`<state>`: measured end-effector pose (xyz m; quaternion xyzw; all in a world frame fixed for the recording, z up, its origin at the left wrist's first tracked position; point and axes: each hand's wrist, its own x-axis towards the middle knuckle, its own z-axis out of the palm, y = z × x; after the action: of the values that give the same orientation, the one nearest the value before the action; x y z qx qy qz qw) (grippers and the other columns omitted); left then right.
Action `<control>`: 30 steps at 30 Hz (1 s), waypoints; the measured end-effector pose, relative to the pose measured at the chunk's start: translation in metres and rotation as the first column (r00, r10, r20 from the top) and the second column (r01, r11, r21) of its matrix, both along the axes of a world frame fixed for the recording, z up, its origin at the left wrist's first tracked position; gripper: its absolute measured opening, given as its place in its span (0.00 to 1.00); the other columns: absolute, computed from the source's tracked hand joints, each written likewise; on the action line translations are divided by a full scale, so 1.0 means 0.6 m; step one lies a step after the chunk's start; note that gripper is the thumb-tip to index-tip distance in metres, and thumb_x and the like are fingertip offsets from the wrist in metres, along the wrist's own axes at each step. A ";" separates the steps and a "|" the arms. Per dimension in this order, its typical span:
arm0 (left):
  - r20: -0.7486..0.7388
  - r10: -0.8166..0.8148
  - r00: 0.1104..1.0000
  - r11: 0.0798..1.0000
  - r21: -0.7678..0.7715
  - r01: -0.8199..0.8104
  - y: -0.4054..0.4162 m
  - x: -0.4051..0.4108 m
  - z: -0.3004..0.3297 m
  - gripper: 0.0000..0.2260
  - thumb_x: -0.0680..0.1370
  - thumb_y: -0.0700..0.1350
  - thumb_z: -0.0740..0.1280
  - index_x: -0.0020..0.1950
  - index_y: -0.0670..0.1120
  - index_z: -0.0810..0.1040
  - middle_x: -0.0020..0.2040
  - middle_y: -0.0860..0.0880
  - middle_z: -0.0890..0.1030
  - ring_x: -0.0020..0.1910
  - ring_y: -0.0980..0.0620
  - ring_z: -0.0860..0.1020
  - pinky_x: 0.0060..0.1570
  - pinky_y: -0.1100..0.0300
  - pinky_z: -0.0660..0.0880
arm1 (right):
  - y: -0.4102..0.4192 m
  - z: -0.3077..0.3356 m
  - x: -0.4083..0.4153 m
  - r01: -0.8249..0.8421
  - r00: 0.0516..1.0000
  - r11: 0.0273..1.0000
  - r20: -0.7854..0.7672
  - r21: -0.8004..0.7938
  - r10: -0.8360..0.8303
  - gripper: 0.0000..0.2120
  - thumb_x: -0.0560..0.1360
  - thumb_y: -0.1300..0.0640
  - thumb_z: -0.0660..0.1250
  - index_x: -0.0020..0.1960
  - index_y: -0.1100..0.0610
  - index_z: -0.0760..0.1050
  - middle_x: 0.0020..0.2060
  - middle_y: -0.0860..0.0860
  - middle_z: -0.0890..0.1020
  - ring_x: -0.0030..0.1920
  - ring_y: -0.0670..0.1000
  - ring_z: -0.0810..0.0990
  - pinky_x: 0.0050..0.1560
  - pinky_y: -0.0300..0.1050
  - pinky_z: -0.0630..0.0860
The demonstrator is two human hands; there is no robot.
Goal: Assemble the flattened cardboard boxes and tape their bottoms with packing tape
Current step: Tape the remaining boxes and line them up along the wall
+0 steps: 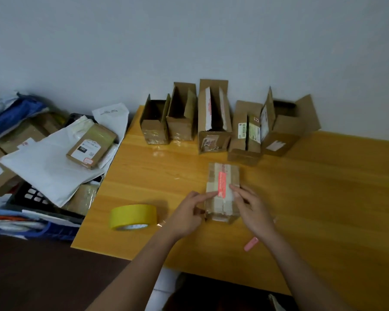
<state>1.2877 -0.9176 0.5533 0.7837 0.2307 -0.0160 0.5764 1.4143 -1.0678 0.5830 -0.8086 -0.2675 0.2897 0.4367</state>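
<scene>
A small cardboard box (222, 176) lies bottom-up in the middle of the wooden table (323, 198), with a red label and clear tape along its closed flaps. My left hand (186, 215) touches the box's near left side, its index finger stretched straight onto the taped seam. My right hand (253, 208) rests on the near right part of the box, fingers pressing the tape down. A yellow roll of packing tape (132, 217) lies on the table left of my hands.
Several assembled boxes (213, 122) stand open-topped in a row along the wall. A pink cutter (251, 244) lies by my right wrist. Left of the table is a heap of flattened boxes, white mailer bags (50, 167) and a dark crate (32, 196).
</scene>
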 end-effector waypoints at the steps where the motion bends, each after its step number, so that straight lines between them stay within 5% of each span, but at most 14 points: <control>1: 0.007 0.016 1.000 1.000 -0.020 -0.016 -0.004 -0.006 0.003 0.35 0.73 0.23 0.55 0.70 0.56 0.72 0.59 0.45 0.70 0.58 0.56 0.72 0.56 0.68 0.74 | 0.000 0.001 0.005 -0.034 0.999 0.999 -0.031 -0.010 0.034 0.17 0.82 0.55 0.59 0.70 0.53 0.70 0.64 0.44 0.68 0.56 0.35 0.70 0.45 0.20 0.68; 4: -0.036 0.055 0.998 0.995 -0.080 -0.058 -0.008 -0.007 0.010 0.30 0.76 0.27 0.56 0.70 0.55 0.72 0.61 0.47 0.70 0.57 0.58 0.74 0.55 0.67 0.75 | -0.002 -0.004 0.015 -0.076 0.996 0.997 -0.054 -0.028 0.074 0.23 0.78 0.52 0.67 0.71 0.52 0.71 0.66 0.43 0.67 0.58 0.36 0.69 0.46 0.20 0.68; 10: -0.035 0.074 0.997 0.995 -0.062 -0.076 -0.002 0.008 0.017 0.16 0.77 0.51 0.68 0.65 0.60 0.76 0.62 0.52 0.74 0.62 0.57 0.73 0.61 0.59 0.74 | -0.002 -0.018 0.017 -0.113 0.994 0.993 0.000 -0.036 0.113 0.38 0.67 0.53 0.79 0.73 0.50 0.67 0.60 0.33 0.63 0.61 0.39 0.65 0.55 0.25 0.72; 12: -0.019 0.069 0.997 0.995 -0.074 -0.070 0.000 0.010 0.015 0.18 0.75 0.48 0.72 0.65 0.57 0.77 0.66 0.53 0.76 0.65 0.57 0.73 0.61 0.56 0.76 | -0.001 -0.027 0.016 -0.145 0.986 0.987 0.073 -0.066 0.149 0.41 0.66 0.51 0.79 0.74 0.49 0.65 0.59 0.28 0.62 0.62 0.39 0.65 0.61 0.40 0.76; 16: -0.008 0.037 0.999 0.997 -0.063 -0.038 0.002 0.018 0.016 0.24 0.72 0.41 0.75 0.67 0.48 0.76 0.65 0.52 0.78 0.58 0.60 0.78 0.56 0.59 0.79 | -0.007 -0.049 0.030 -0.273 0.935 0.954 0.199 -0.121 0.293 0.43 0.67 0.49 0.77 0.76 0.52 0.61 0.68 0.43 0.66 0.67 0.44 0.66 0.68 0.37 0.65; 21: -0.047 -0.079 0.996 0.991 0.100 0.084 0.007 0.023 0.018 0.27 0.71 0.38 0.76 0.68 0.48 0.75 0.61 0.52 0.79 0.43 0.63 0.79 0.50 0.63 0.79 | -0.012 -0.076 0.046 -0.375 0.857 0.885 0.262 -0.276 0.444 0.45 0.70 0.49 0.75 0.79 0.51 0.54 0.74 0.54 0.63 0.71 0.54 0.67 0.67 0.56 0.72; 26: -0.062 -0.100 0.993 0.910 0.399 0.117 -0.012 0.024 0.005 0.25 0.73 0.38 0.73 0.69 0.49 0.70 0.60 0.48 0.80 0.49 0.52 0.79 0.49 0.63 0.75 | -0.012 -0.080 0.037 -0.312 0.856 0.910 0.335 -0.273 0.394 0.43 0.72 0.50 0.73 0.79 0.49 0.52 0.75 0.53 0.63 0.71 0.55 0.64 0.69 0.56 0.68; 30: -0.075 -0.112 0.991 0.905 0.404 0.133 -0.017 0.020 0.000 0.25 0.74 0.38 0.72 0.68 0.50 0.68 0.62 0.48 0.79 0.56 0.50 0.79 0.51 0.66 0.73 | -0.013 -0.077 0.033 -0.328 0.859 0.899 0.305 -0.291 0.412 0.44 0.73 0.47 0.72 0.79 0.48 0.49 0.76 0.51 0.60 0.73 0.53 0.62 0.71 0.55 0.67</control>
<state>1.2995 -0.9281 0.5530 0.8990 0.1938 -0.0233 0.3921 1.4344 -1.0754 0.5371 -0.8253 -0.4588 0.2448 0.2200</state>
